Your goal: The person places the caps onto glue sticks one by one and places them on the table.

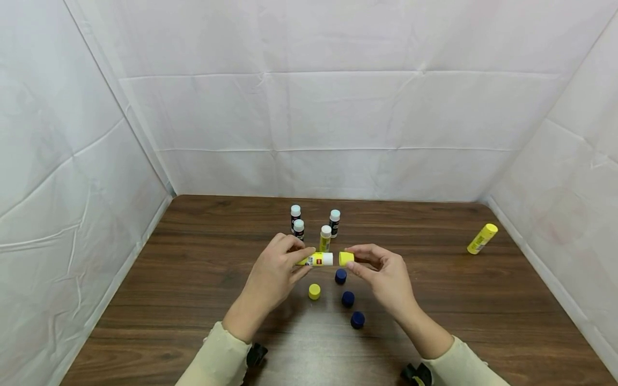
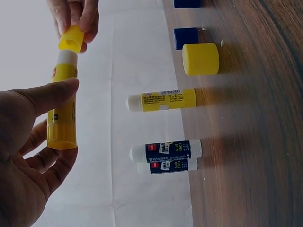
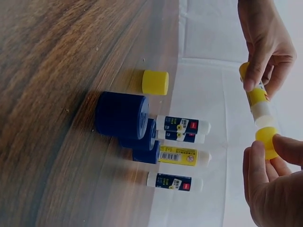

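Observation:
My left hand grips a yellow glue stick round its body, its white end pointing right. Between thumb and fingers, my right hand pinches a yellow cap. A small gap separates the cap's open side from the white end. Below the hands, a second yellow cap rests on the table beside three dark blue caps. Just behind the hands stands another uncapped yellow glue stick, upright. Three navy glue sticks with white tops stand near it.
A capped yellow glue stick stands apart at the right of the brown wooden table. White cloth walls enclose the back and both sides. Black straps sit at the wrists.

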`<state>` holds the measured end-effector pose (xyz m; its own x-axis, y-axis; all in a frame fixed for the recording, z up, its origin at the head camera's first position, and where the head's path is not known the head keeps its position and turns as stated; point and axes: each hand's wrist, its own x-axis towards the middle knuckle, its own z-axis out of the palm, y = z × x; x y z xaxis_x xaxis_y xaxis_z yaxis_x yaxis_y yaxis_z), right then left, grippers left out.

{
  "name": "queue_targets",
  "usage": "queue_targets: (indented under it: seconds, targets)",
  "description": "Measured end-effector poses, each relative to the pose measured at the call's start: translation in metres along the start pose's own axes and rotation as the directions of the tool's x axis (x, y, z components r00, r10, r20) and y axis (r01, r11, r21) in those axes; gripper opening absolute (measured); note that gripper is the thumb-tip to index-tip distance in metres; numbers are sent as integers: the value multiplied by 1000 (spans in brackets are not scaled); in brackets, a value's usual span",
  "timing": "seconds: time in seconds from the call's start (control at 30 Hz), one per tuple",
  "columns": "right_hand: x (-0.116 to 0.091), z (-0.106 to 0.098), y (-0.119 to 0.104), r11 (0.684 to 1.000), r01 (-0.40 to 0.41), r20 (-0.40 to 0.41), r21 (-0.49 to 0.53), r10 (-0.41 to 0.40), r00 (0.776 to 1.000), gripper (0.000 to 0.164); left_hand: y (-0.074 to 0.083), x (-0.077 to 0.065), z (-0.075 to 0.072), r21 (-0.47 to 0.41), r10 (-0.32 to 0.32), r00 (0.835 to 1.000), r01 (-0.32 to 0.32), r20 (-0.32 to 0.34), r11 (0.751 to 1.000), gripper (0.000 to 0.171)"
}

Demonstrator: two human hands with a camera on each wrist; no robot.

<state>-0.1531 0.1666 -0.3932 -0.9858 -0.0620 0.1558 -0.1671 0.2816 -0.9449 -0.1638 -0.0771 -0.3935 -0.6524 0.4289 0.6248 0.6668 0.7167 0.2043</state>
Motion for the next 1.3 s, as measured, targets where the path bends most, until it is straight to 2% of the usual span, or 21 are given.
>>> queue_targets:
  seconds: [0.4,1.3]
  targets:
    - [-1,5,-4,1000,-8,10,0,8,1000,23,2,2,1,-1,31,999,-31,-10,1000,34]
    - [-2,10,-7,1000,-25,35,-3,25,999,23,5,1,3,-1,30,1000,-30,-5,1000,33]
